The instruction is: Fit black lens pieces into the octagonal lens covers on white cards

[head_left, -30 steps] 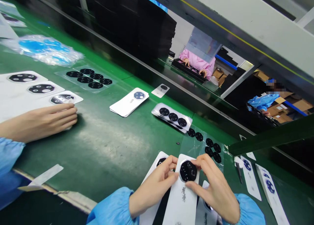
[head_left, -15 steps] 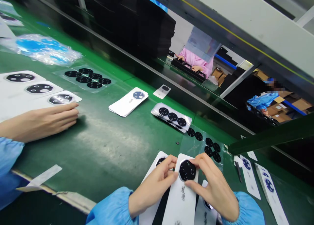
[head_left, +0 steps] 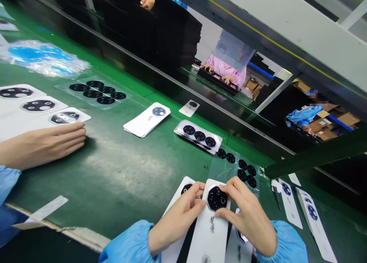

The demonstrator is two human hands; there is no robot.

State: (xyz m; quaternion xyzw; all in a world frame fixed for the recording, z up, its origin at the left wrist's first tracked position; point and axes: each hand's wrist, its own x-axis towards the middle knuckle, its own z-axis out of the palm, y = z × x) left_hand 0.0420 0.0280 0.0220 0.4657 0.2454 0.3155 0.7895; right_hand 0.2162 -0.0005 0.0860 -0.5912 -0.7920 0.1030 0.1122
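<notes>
In front of me lies a white phone back panel [head_left: 210,232] with dark printed characters and a silver-rimmed camera area near its top. A black octagonal camera sticker [head_left: 217,198] sits over that area. My left hand [head_left: 179,219] grips the panel's left edge between thumb and fingers. With thumb and forefinger closed at the sticker's right side, my right hand [head_left: 248,213] pinches its edge; the exact contact is partly hidden. Another white panel [head_left: 179,194] shows beneath my left hand, and a third panel [head_left: 239,247] lies partly under my right hand.
Sticker sheets [head_left: 243,163] and a stack of sticker strips [head_left: 197,137] lie ahead. More panels stand in piles at centre [head_left: 145,121] and right [head_left: 315,224]. A co-worker's hand [head_left: 51,142] rests by panels at left. A green post [head_left: 312,152] slants at right.
The whole view has shifted slightly, with the table things a little further left. Both my hands keep nearly the same hold around the panel and sticker.
</notes>
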